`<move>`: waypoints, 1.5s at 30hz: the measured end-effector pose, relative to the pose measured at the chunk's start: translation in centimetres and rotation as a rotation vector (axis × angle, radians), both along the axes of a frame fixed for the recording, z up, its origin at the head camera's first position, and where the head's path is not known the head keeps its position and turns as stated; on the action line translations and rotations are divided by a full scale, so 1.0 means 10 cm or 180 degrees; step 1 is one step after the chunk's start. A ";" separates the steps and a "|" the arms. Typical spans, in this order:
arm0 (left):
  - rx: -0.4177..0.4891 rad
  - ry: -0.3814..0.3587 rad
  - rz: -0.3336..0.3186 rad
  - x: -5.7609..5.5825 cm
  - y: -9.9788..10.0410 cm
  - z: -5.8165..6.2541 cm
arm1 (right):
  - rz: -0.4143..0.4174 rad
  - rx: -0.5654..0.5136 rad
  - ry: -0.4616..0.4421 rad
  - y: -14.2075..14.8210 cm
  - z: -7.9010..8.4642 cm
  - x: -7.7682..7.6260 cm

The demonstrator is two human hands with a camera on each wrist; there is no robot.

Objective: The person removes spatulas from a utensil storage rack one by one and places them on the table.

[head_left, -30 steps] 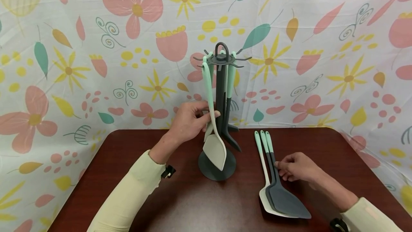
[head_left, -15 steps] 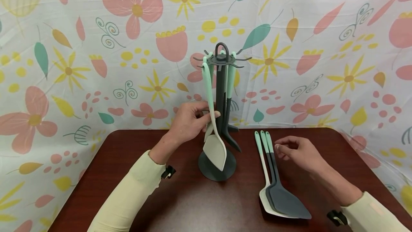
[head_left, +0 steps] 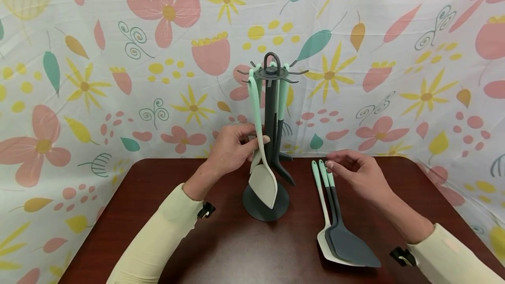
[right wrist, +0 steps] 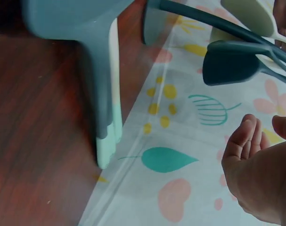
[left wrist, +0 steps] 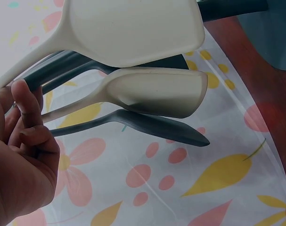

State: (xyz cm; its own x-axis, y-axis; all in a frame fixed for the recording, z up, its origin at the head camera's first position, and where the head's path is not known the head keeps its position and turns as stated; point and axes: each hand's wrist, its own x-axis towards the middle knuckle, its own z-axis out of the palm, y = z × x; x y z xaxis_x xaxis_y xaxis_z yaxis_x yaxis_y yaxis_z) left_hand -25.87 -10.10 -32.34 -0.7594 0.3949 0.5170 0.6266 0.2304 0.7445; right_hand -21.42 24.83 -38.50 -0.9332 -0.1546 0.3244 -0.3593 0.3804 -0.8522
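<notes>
The left hand (head_left: 230,149) grips the utensil stand (head_left: 254,207) by its pole (head_left: 270,106). Right of the stand, three stacked utensils (head_left: 351,244) lie on the tabletop (head_left: 229,244), the relaxed right hand (head_left: 360,176) holding nothing near their handles (head_left: 317,172).

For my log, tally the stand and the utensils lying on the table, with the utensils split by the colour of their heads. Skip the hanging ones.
Stand: 1
Cream utensil: 1
Dark utensils: 2
Total: 4
</notes>
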 end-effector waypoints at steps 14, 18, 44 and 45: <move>0.0008 0.0017 -0.0039 -0.01 0.01 0.03 | 0.0306 -0.0285 0.0185 -0.22 0.14 -0.06; 0.0010 0.0030 -0.0032 -0.01 0.00 0.04 | 0.0301 -0.0292 0.0274 -0.28 0.18 -0.09; -0.0021 0.0009 -0.0007 0.00 0.01 0.01 | 0.0546 -0.0274 0.0422 -0.67 0.32 -0.17; -0.0025 0.0008 0.0000 0.00 0.01 0.01 | 0.0549 -0.0273 0.0413 -0.69 0.33 -0.17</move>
